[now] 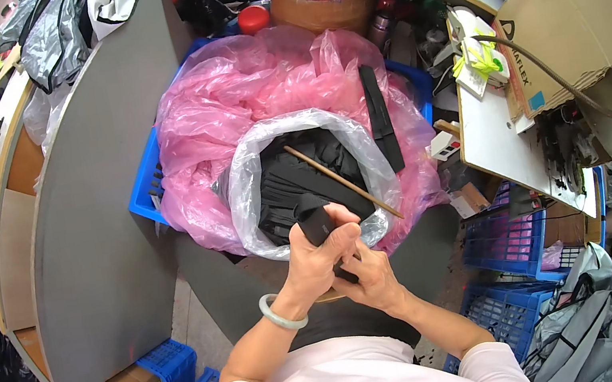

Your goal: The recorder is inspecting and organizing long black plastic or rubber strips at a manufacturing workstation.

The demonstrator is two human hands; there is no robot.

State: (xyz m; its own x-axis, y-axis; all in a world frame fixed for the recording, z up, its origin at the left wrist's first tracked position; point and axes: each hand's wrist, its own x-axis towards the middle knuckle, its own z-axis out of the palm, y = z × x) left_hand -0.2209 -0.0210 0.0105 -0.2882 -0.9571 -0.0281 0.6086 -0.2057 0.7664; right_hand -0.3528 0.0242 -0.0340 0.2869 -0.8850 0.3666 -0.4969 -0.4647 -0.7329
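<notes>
Close together over the near rim of a clear plastic bag [247, 201], my two hands are closed on a folded black fabric strip [315, 223]. My left hand [309, 265], with a pale bangle at its wrist, grips the upper part. My right hand [373, 275] holds the lower end, its fingertips partly hidden. Inside the bag lie several black fabric strips [283, 199]. A thin wooden stick [327, 173] rests slantwise across the bag's opening, its lower end past the right rim. Another black strip [380, 118] lies on the pink plastic to the right.
Pink plastic sheeting [223, 83] surrounds the bag and spills over a blue crate [146, 181]. A grey panel [104, 192] stands at left. At right are a white-topped table [514, 152], a cardboard box [576, 16] and blue crates [505, 243]. A round cardboard drum [320, 10] stands behind.
</notes>
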